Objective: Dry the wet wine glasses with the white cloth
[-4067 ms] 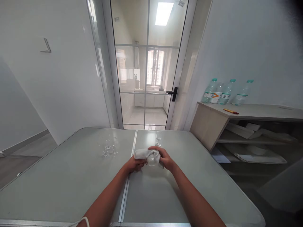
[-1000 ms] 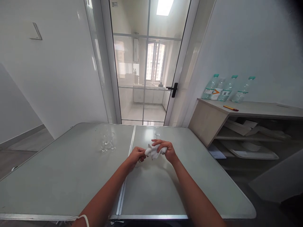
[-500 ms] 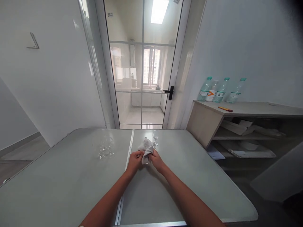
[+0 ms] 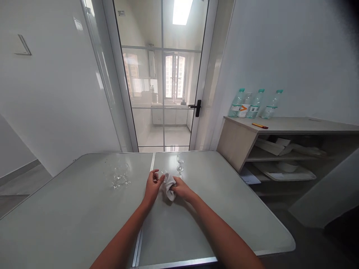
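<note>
My left hand [image 4: 153, 185], fingers curled, grips a clear glass [image 4: 160, 173]; most of its outline is hard to make out against the table. A crumpled white cloth [image 4: 169, 188] is bunched in my closed right hand [image 4: 182, 188] and presses against that glass. Just beyond my right hand, a stemmed glass [image 4: 180, 161] stands upright on the table. Several more clear glasses [image 4: 120, 179] stand close together on the left half, their shapes blurring into one another.
The pale table [image 4: 84, 216] has a metal seam down its middle. Behind it is a glazed door [image 4: 179, 123] with a black handle. At right, a wooden shelf unit [image 4: 235, 142] carries several plastic bottles [image 4: 255, 106] and a yellow-orange pen-like object [image 4: 260, 126].
The hands have shifted slightly left and the left fingers have opened a little around the glass. The cloth has been drawn lower with my right hand. The camera view has turned slightly right.
</note>
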`<state>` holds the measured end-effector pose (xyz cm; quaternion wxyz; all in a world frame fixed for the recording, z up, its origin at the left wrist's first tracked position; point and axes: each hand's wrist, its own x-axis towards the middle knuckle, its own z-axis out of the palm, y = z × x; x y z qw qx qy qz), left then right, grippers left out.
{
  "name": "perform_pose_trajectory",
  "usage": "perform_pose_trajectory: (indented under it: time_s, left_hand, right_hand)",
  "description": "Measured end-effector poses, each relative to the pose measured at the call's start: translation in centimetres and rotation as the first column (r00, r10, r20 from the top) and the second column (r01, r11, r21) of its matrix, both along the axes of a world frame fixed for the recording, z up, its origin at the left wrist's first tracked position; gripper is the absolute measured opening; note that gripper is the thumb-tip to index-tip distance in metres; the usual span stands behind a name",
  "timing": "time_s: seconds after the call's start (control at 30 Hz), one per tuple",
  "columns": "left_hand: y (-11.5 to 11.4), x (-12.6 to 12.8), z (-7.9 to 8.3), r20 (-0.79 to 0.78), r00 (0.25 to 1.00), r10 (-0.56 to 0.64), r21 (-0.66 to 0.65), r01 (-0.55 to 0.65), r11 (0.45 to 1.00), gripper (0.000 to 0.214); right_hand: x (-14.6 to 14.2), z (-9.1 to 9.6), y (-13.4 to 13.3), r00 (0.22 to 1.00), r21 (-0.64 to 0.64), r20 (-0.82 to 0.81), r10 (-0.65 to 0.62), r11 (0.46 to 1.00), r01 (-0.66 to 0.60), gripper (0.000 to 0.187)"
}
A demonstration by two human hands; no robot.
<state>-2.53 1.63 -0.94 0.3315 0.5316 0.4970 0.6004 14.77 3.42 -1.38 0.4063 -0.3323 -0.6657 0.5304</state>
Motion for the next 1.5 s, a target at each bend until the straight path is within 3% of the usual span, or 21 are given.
perform_pose_trajectory:
  time_s: [0.13, 0.2, 0.37, 0.53, 0.6, 0.7, 0.8, 1.03, 1.13, 1.3, 1.5]
  left_hand:
    - [0.4, -0.1, -0.2, 0.026, 0.992, -0.123, -0.057, 0.125, 0.991, 0.056]
    - [0.3, 0.0, -0.2, 0.014, 0.989, -0.144, -0.042, 0.145, 0.989, 0.054]
    - [-0.4, 0.5, 0.0, -0.146, 0.986, -0.086, 0.108, 0.102, 0.989, 0.049]
    - [-0.9, 0.7, 0.3, -0.100, 0.991, -0.083, 0.165, 0.099, 0.981, 0.044]
    - [-0.9, 0.6, 0.4, -0.064, 0.994, -0.084, 0.152, 0.093, 0.984, 0.045]
    - [-0.7, 0.1, 0.5, -0.031, 0.998, -0.060, 0.135, 0.064, 0.989, 0.047]
    - [-0.6, -0.3, 0.5, -0.031, 0.998, -0.055, 0.147, 0.059, 0.987, 0.048]
    - [-0.6, -0.5, 0.2, 0.054, 0.974, -0.222, 0.122, 0.214, 0.969, 0.055]
    - [-0.5, -0.4, 0.3, 0.042, 0.984, -0.173, 0.125, 0.167, 0.978, 0.056]
    - [-0.5, -0.3, 0.4, -0.039, 0.999, -0.007, 0.167, 0.013, 0.986, 0.052]
    - [-0.5, -0.3, 0.5, -0.020, 0.997, -0.080, 0.192, 0.083, 0.978, 0.048]
  right_hand:
    - [0.3, 0.0, -0.1, 0.999, -0.035, 0.038, 0.034, 0.999, -0.032, 0.009]
    - [0.4, 0.0, 0.0, 0.999, -0.016, 0.042, 0.028, 0.999, -0.028, 0.020]
    - [0.2, 0.0, -0.2, 0.997, 0.179, 0.036, -0.068, 0.982, 0.061, 0.053]
    - [-0.1, 0.4, -1.0, 0.998, 0.115, -0.014, 0.062, 0.992, -0.060, 0.065]
    - [-0.3, 0.5, -1.1, 0.999, 0.128, 0.009, 0.052, 0.990, -0.053, 0.055]
    - [-0.5, 0.4, -0.7, 0.997, 0.151, 0.075, 0.002, 0.988, -0.013, 0.026]
    - [-0.3, 0.1, -0.2, 0.994, 0.105, 0.106, 0.029, 0.994, -0.040, 0.011]
    - [1.2, 0.1, -0.4, 0.976, 0.009, 0.157, 0.150, 0.988, -0.153, 0.008]
    - [0.9, 0.4, -0.4, 0.975, 0.056, 0.196, 0.101, 0.992, -0.114, 0.005]
    - [0.1, 0.6, -0.1, 0.969, 0.199, 0.220, -0.110, 0.978, 0.065, 0.007]
    - [0.4, -0.6, 0.5, 0.973, 0.172, 0.217, -0.080, 0.984, 0.042, 0.013]
